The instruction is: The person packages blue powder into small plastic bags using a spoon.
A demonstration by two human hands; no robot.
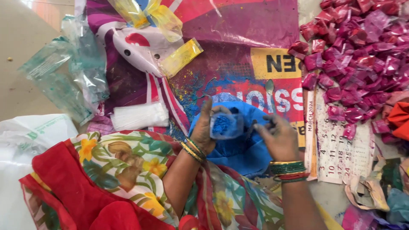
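We see the left hand (205,127) holding a small clear pouch (226,124) upright between thumb and fingers, its lower part packed with blue powder. The right hand (279,137) is just beside it, fingers curled toward the pouch's top edge; the frame is blurred there, so we cannot tell whether they are pinching the plastic or something small of their own. Both hands hover over a big blue bag (243,149) that lies open in the lap and holds more of the same blue powder.

A spoon (269,89) lies just beyond the bag on the printed sheet (238,38) that covers the floor, where blue and yellow dust is scattered. Farther up that sheet we see a yellow-stained bag (181,56) and, near the top edge, a crumpled clear bag (147,12) with yellow traces. To the left lie empty clear bags (64,76) tinted green, and a flat bundle of small white pouches (138,116) rests near the left wrist.

At the upper right, well apart from the hands, a heap of small sealed packets (358,55) filled with pink powder spreads over a calendar page (341,157). An orange cloth (398,119) sits at the right edge beside the heap.
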